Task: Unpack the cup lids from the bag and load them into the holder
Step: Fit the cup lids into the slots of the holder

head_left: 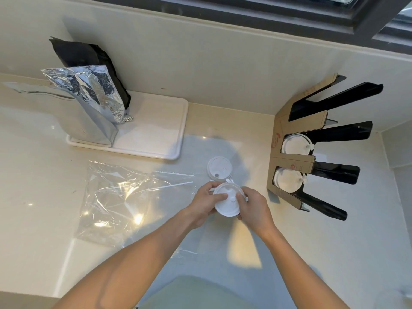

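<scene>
Both hands grip one white cup lid (226, 205) above the counter, my left hand (204, 204) on its left rim and my right hand (254, 207) on its right rim. Just beyond it a small stack of white lids (219, 168) sits on the counter. The empty clear plastic bag (133, 201) lies flat to the left. At the right stands the lid holder (294, 161), cardboard-faced with black dividers. Two of its slots hold white lids (295, 144) and more lids (287, 180).
A white tray (160, 130) at the back left carries a silver foil pouch (89, 108) and a black pouch (89, 59). A wall and a dark window frame (334, 14) run behind the counter.
</scene>
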